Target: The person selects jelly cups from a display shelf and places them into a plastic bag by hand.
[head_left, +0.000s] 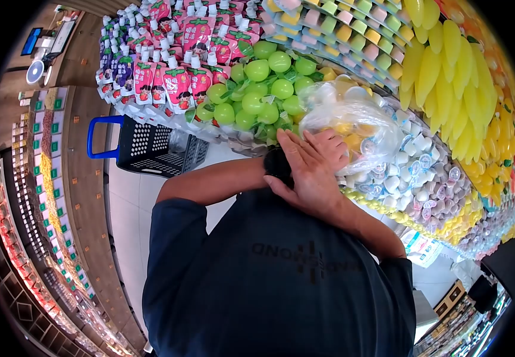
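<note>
My left forearm reaches in from the left, with a black wristband [278, 166] at its wrist. My right hand [306, 172] crosses over it, fingers and thumb on either side of the band. Partly behind the right hand, my left hand [332, 147] has curled fingers at the edge of a clear plastic bag [361, 119]. The bag seems gripped there, though the hold is partly covered. Yellow jelly cups show through the plastic. Just beyond my hands are shiny green grape-shaped packs [257, 89]. White-lidded jelly cups [409, 157] lie to the right.
Pink drink pouches [177, 83] fill the display's left, and yellow banana-shaped packs [451, 83] its right. A dark shopping basket [150, 143] with a blue handle [94, 137] stands on the floor at left. Wooden shelving [85, 178] runs along the far left.
</note>
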Motion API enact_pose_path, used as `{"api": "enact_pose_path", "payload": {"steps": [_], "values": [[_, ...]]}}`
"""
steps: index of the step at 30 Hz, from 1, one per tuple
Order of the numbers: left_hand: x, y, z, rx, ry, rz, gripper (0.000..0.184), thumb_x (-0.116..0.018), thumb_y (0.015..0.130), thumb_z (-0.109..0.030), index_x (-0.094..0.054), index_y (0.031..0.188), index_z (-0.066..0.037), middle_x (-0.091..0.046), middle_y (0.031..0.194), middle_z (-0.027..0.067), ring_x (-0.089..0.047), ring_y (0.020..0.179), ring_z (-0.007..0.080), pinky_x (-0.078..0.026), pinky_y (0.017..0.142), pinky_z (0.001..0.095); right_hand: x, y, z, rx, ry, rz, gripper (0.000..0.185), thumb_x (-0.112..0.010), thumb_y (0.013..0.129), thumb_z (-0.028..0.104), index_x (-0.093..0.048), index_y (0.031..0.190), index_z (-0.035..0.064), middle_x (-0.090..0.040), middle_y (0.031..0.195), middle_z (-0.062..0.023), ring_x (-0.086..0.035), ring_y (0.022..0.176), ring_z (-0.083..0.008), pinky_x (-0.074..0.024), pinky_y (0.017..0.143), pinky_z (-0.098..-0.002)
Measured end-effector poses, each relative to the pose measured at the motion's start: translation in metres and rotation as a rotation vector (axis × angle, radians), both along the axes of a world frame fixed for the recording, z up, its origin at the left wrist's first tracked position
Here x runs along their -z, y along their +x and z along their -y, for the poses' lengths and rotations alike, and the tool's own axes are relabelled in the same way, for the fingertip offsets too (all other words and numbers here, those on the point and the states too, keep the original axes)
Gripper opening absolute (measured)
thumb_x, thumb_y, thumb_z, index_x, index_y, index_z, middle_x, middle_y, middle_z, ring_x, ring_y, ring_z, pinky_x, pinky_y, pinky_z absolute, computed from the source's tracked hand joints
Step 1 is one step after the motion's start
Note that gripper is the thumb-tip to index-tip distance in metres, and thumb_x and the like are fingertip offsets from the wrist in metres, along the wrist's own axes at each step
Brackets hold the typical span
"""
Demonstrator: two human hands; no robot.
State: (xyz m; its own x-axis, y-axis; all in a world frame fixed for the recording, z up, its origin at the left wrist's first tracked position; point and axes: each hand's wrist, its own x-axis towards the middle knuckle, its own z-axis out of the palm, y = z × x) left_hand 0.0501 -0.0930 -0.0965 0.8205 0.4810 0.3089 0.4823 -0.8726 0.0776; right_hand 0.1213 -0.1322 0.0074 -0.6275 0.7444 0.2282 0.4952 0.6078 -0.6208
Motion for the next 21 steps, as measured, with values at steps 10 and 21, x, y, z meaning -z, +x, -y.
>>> {"api": "enact_pose_path", "payload": {"steps": [10,21], "values": [[-0.008,-0.004,-0.002,0.042,0.026,-0.018,0.011,-0.065,0.081,-0.027,-0.062,0.081,-0.017,-0.058,0.085,0.0032,-0.057,0.086,0.0213,-0.041,0.073,0.037,-0.002,0.002,0.001,0.017,-0.02,-0.027,0.086,-0.081,0.087,0.035,-0.044,0.151,-0.0085,-0.064,0.138,-0.0254,-0.059,0.134,-0.0398,-0.0359,0.121,-0.0545],[0.017,0.009,0.002,0.08,-0.128,-0.066,0.017,-0.064,0.086,-0.029,-0.067,0.094,-0.014,-0.063,0.099,0.0074,-0.058,0.101,0.0251,-0.04,0.085,0.0405,-0.003,0.005,-0.001,-0.014,-0.072,-0.064,0.085,-0.082,0.087,0.036,-0.045,0.151,-0.0069,-0.062,0.14,-0.0231,-0.058,0.134,-0.0398,-0.0358,0.121,-0.055]]}}
